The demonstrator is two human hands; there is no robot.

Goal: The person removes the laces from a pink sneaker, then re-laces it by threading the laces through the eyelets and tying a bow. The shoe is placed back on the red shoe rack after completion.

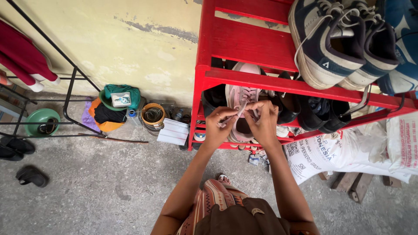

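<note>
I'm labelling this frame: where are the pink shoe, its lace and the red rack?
pink shoe (pixel 244 93), head view, on its upper
lace (pixel 239 111), head view, strand between hands
red rack (pixel 252 43), head view, top shelf board

Home entryway: red shoe rack (pixel 244 43)

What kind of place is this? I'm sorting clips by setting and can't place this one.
Probably a home entryway or porch used for storage: a red shoe rack full of shoes, a bare concrete floor, and a peeling wall. Both hands work a pink sneaker's lace.
</note>
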